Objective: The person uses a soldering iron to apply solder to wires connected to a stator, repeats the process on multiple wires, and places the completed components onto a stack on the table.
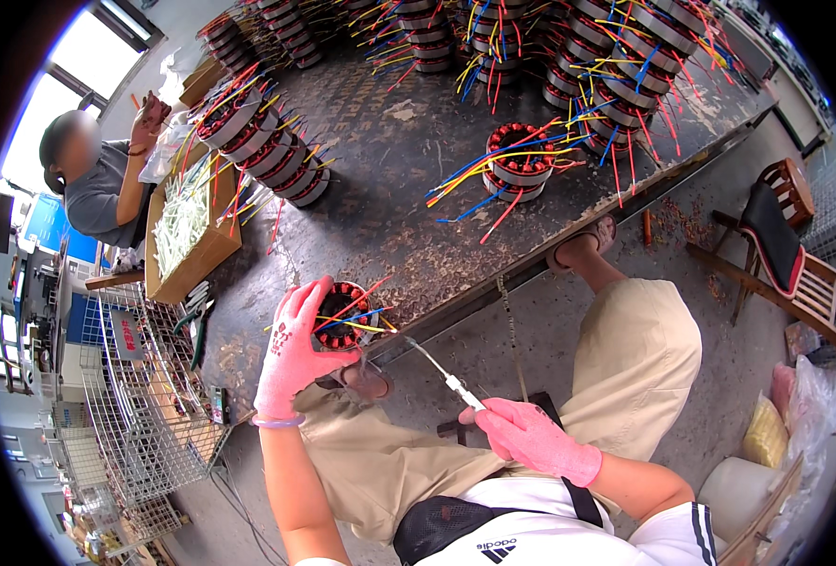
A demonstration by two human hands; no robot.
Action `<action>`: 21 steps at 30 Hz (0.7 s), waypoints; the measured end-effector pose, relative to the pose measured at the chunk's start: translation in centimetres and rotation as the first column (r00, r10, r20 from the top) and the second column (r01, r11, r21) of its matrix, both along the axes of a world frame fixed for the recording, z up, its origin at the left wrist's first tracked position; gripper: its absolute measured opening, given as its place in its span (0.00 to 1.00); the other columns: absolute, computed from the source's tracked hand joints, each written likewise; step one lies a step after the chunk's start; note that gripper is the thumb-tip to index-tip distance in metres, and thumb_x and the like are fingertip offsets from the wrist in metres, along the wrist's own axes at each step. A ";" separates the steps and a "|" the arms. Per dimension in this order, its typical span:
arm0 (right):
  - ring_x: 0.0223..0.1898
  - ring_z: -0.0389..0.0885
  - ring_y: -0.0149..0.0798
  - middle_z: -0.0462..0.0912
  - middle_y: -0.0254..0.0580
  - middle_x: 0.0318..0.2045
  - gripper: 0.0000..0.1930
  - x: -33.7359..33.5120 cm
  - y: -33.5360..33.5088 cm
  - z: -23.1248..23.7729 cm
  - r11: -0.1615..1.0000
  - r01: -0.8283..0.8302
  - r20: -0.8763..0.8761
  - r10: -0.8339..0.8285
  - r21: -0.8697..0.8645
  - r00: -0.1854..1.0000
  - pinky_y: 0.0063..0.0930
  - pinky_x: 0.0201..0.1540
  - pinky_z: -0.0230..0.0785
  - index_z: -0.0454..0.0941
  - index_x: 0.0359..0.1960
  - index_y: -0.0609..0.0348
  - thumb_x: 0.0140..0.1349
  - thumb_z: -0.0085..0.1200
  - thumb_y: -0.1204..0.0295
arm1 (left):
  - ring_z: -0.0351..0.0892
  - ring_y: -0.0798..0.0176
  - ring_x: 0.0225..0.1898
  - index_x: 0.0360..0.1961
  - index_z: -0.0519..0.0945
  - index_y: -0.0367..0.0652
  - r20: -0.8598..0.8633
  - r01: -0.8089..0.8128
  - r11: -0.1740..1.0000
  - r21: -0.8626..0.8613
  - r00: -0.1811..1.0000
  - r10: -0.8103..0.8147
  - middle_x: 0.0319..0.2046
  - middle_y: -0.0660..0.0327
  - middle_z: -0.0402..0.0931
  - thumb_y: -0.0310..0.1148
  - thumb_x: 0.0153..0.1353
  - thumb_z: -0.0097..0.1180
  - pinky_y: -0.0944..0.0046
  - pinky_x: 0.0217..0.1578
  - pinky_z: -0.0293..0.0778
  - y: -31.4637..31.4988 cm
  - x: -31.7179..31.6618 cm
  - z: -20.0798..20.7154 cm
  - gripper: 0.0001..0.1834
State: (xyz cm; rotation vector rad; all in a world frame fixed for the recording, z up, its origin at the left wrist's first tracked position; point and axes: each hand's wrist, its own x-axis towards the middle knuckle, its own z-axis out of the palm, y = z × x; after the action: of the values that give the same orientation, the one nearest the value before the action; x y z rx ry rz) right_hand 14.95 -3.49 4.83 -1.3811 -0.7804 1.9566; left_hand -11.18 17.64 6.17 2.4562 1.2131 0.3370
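My left hand [290,349], in a pink glove with a purple band at the wrist, is closed round a motor stator [354,330] at the table's near edge. The stator has a dark ring, red windings, and red, blue and yellow leads pointing right. In my right hand [540,439], also pink-gloved, is a slim white pen-like tool [463,391]. A thin pale shaft runs from it up to the stator's lead ends; whether it touches them I cannot tell. Farther off, another stator [520,162] stands alone on the table with its leads spread leftward.
Stacked stators [262,141] with loose leads line the dark worn table [389,217]. A cardboard box [196,264] of white sleeves stands at left, beside green-handled pliers [198,335] and a wire rack [135,424]. A co-worker [102,189] is beyond. A wooden chair [767,245] stands right.
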 end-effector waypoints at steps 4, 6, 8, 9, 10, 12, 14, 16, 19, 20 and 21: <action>0.19 0.64 0.23 0.67 0.29 0.19 0.18 -0.1 0.1 0.0 1.000 -0.014 0.002 0.014 -0.004 1.000 0.22 0.21 0.58 0.77 0.49 0.57 0.73 0.42 0.59 | 0.66 0.44 0.63 0.65 0.67 0.38 -0.035 0.004 0.997 0.078 0.999 -0.001 0.60 0.48 0.69 0.30 0.28 0.76 0.52 0.64 0.65 0.0 -0.1 -0.4 0.55; 0.19 0.64 0.23 0.67 0.29 0.19 0.18 -0.1 0.1 -0.1 1.000 -0.006 -0.004 0.006 0.000 1.000 0.22 0.21 0.58 0.77 0.49 0.57 0.73 0.41 0.59 | 0.66 0.44 0.63 0.65 0.67 0.38 -0.028 0.010 0.997 0.072 1.000 -0.008 0.60 0.48 0.69 0.30 0.28 0.76 0.52 0.64 0.64 0.0 0.0 -0.3 0.55; 0.20 0.64 0.22 0.68 0.29 0.19 0.18 -0.2 0.2 0.3 1.000 0.000 -0.004 0.000 0.001 1.000 0.22 0.21 0.58 0.77 0.50 0.58 0.73 0.41 0.58 | 0.66 0.44 0.63 0.66 0.67 0.38 -0.028 0.008 0.998 0.064 1.000 -0.006 0.60 0.48 0.68 0.30 0.28 0.76 0.52 0.64 0.64 0.0 0.0 -0.3 0.55; 0.20 0.64 0.22 0.68 0.29 0.19 0.18 -0.1 0.2 0.3 1.000 -0.007 0.001 0.007 -0.002 1.000 0.22 0.21 0.58 0.77 0.49 0.57 0.73 0.41 0.58 | 0.65 0.44 0.63 0.66 0.67 0.38 -0.031 0.003 0.998 0.058 1.000 -0.002 0.60 0.48 0.68 0.30 0.28 0.76 0.52 0.64 0.64 0.0 -0.1 -0.3 0.55; 0.20 0.65 0.22 0.68 0.29 0.19 0.18 -0.1 0.2 0.3 1.000 -0.013 0.006 0.013 -0.005 1.000 0.21 0.21 0.59 0.77 0.49 0.57 0.73 0.41 0.58 | 0.65 0.44 0.64 0.66 0.67 0.39 -0.035 -0.001 0.999 0.053 0.999 0.003 0.61 0.48 0.68 0.30 0.28 0.76 0.52 0.64 0.64 0.0 -0.1 -0.3 0.55; 0.20 0.65 0.22 0.68 0.30 0.19 0.18 0.0 0.1 0.1 1.000 -0.018 0.010 0.018 0.018 1.000 0.21 0.21 0.59 0.78 0.49 0.57 0.73 0.42 0.58 | 0.65 0.44 0.64 0.66 0.67 0.39 -0.033 0.003 0.998 0.064 0.999 0.000 0.61 0.48 0.67 0.30 0.28 0.76 0.52 0.64 0.64 0.0 -0.1 -0.4 0.56; 0.20 0.65 0.22 0.68 0.30 0.19 0.18 0.0 0.0 -0.2 0.998 -0.013 0.006 0.013 0.067 1.000 0.21 0.21 0.59 0.78 0.49 0.57 0.72 0.42 0.58 | 0.65 0.44 0.64 0.66 0.67 0.39 -0.032 0.008 0.997 0.071 0.999 -0.006 0.61 0.49 0.67 0.30 0.28 0.76 0.52 0.64 0.64 -0.1 -0.2 -0.4 0.56; 0.19 0.65 0.22 0.68 0.30 0.19 0.18 -0.1 0.0 -0.2 1.000 -0.002 0.010 0.002 0.022 1.000 0.21 0.20 0.58 0.78 0.49 0.56 0.72 0.42 0.58 | 0.65 0.44 0.64 0.66 0.67 0.39 -0.033 0.013 0.997 0.074 0.999 -0.011 0.61 0.49 0.67 0.30 0.28 0.76 0.52 0.64 0.64 0.0 -0.2 -0.4 0.56; 0.19 0.64 0.22 0.68 0.30 0.19 0.18 -0.1 0.0 -0.2 1.000 -0.005 0.012 0.005 -0.004 1.000 0.21 0.20 0.58 0.78 0.49 0.56 0.72 0.42 0.57 | 0.65 0.44 0.64 0.66 0.67 0.39 -0.033 0.007 0.998 0.062 0.999 -0.005 0.61 0.49 0.67 0.30 0.28 0.76 0.52 0.64 0.64 0.1 -0.2 -0.5 0.56; 0.19 0.64 0.22 0.68 0.29 0.19 0.18 -0.1 0.0 -0.2 1.000 -0.009 0.012 0.009 -0.005 1.000 0.21 0.20 0.58 0.78 0.49 0.56 0.72 0.42 0.57 | 0.65 0.44 0.64 0.66 0.67 0.39 -0.034 0.006 0.998 0.059 0.999 -0.004 0.61 0.48 0.67 0.30 0.28 0.76 0.52 0.64 0.64 0.1 -0.2 -0.5 0.56; 0.19 0.64 0.22 0.68 0.29 0.19 0.18 -0.1 0.1 -0.1 1.000 -0.011 0.014 0.012 -0.010 1.000 0.21 0.20 0.58 0.78 0.48 0.56 0.72 0.42 0.58 | 0.65 0.44 0.64 0.66 0.67 0.39 -0.037 0.005 0.998 0.056 0.999 -0.003 0.61 0.48 0.67 0.30 0.28 0.76 0.52 0.64 0.64 0.0 -0.1 -0.4 0.56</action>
State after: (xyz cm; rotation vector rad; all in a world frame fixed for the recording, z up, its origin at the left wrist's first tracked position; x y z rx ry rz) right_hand 14.87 -3.36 4.77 -1.4000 -0.7881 1.9638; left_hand -11.30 17.69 5.77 2.5224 1.2296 0.3306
